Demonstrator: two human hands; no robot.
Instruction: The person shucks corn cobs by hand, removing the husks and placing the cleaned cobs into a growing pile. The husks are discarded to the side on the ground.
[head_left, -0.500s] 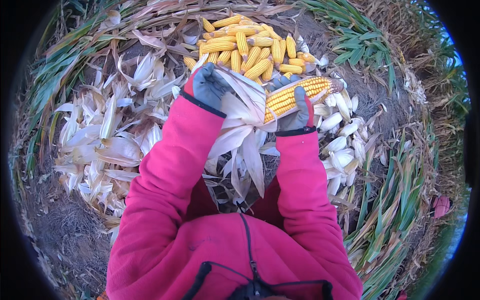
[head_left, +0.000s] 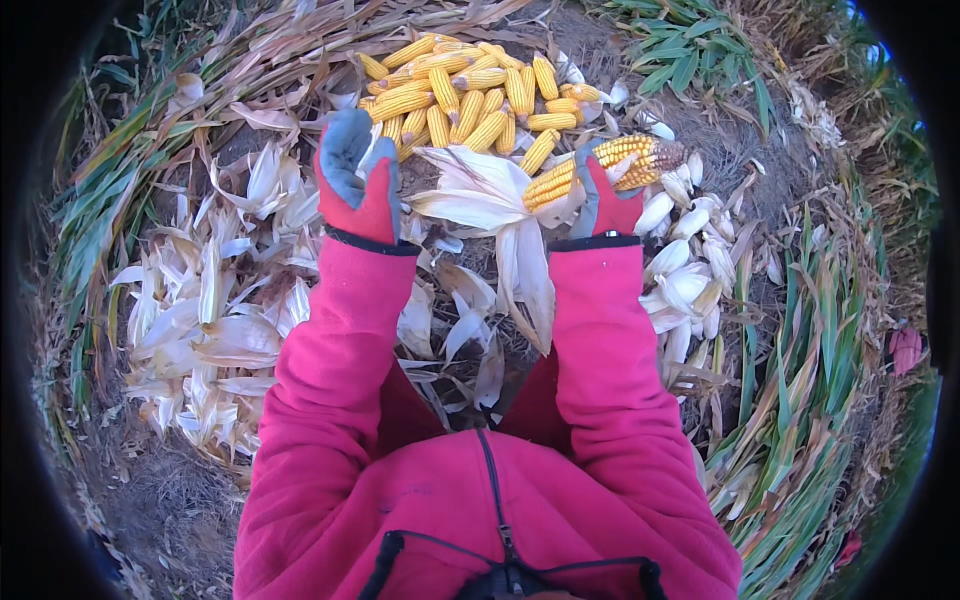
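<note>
One knobbly yellow corn cob (head_left: 645,160) in right hand (head_left: 603,200): thumb across it, other fingers hidden. Papery pale husk (head_left: 480,190) flares off its left end. Left hand (head_left: 355,175), gloved grey-red, just beside: fingers loosely curled, thumb apart.

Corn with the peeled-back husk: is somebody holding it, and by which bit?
Yes: the right grip holds the corn cob around its middle; the left grip looks empty.

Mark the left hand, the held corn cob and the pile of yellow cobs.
Left hand (head_left: 354,178): head view, on its gloved middle.
Held corn cob (head_left: 630,151): head view, on its yellow kernels.
Cob pile (head_left: 467,113): head view, on a cob near its middle.
</note>
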